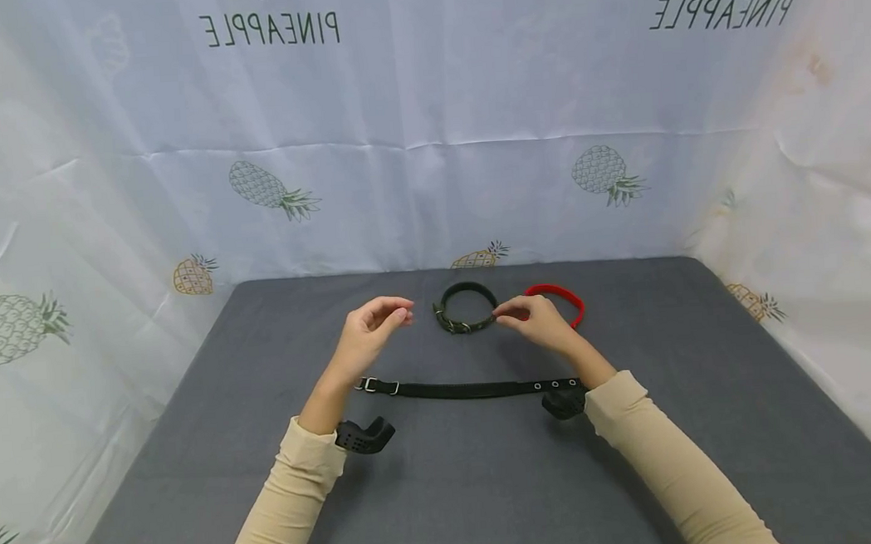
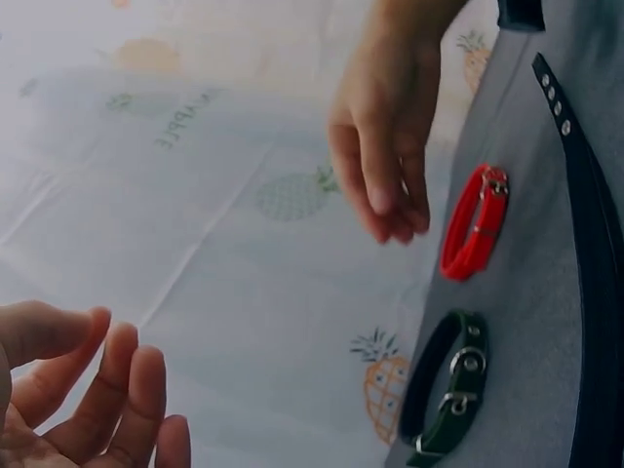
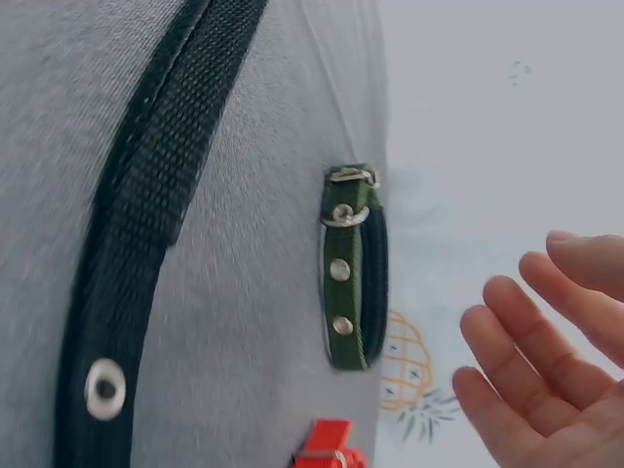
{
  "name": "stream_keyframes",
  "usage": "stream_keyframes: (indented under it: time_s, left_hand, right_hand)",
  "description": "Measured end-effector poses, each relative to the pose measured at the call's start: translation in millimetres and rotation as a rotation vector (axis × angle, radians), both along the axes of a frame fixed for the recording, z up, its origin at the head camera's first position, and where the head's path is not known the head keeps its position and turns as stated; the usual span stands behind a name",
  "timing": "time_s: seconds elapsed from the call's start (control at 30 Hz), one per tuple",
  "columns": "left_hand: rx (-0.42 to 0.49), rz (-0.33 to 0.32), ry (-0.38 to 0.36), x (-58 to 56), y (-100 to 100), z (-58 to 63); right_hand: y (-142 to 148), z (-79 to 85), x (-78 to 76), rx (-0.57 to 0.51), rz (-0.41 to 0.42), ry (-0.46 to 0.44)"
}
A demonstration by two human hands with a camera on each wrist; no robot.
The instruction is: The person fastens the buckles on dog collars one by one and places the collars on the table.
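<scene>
My left hand (image 1: 365,336) is raised above the table, fingers loosely bent and holding nothing. Opposite it my right hand (image 1: 542,324) hovers with relaxed fingers, also free of any object; it overlaps the red and green collars in the head view. Below both hands a long black collar (image 1: 458,390) lies unbuckled and straight, metal buckle at the left and eyelets at the right. Behind it sits a green collar (image 3: 341,292) buckled into a ring, with metal studs and a D-ring. A red collar (image 2: 478,249), likewise closed into a loop, rests to its right.
The grey cloth-covered table (image 1: 464,487) ends at a white pineapple-print curtain (image 1: 416,198), which also hangs along both sides. A black wrist mount (image 1: 366,436) sticks out under the left wrist, and another mount (image 1: 563,403) under the right.
</scene>
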State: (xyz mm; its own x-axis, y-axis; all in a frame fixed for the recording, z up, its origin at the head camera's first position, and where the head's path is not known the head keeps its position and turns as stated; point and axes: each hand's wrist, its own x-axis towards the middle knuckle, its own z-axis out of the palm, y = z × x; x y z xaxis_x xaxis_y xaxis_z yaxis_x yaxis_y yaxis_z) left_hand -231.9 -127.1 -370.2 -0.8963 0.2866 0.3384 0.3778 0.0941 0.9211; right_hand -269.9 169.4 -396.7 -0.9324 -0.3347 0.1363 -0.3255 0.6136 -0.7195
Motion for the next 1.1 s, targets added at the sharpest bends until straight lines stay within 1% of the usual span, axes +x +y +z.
stream_keyframes:
  time_s: [0.13, 0.2, 0.3, 0.47, 0.6, 0.7, 0.87, 1.1]
  left_hand:
    - [-0.076, 0.014, 0.010, -1.8, -5.9, -2.8]
    - [-0.117, 0.020, -0.001, -2.5, -9.9, -5.6]
    - [-0.169, 0.026, -0.031, -3.7, -16.2, -10.4]
    - [-0.226, 0.019, -0.068, -4.2, -25.8, -18.3]
    - [-0.271, 0.015, -0.069, -4.1, -33.1, -24.8]
    - [-0.317, 0.030, -0.060, -4.3, -37.8, -30.1]
    - [-0.394, 0.034, -0.038, -5.5, -46.2, -40.2]
    - [-0.460, 0.012, -0.053, -6.3, -57.8, -51.2]
  right_hand:
    - [18.0, 0.5, 9.0, -0.036, 0.047, -0.021]
    - [28.1, -0.2, 13.2, -0.037, 0.064, -0.030]
    - [43.5, -2.2, 19.1, -0.023, 0.065, -0.045]
    - [67.5, -6.4, 28.3, 0.006, 0.047, -0.054]
    - [83.4, -9.8, 35.2, 0.022, 0.031, -0.052]
    - [93.9, -12.5, 39.0, 0.040, 0.004, -0.057]
    - [109.3, -17.6, 42.2, 0.070, -0.025, -0.072]
    - [126.9, -25.8, 45.4, 0.065, -0.032, -0.085]
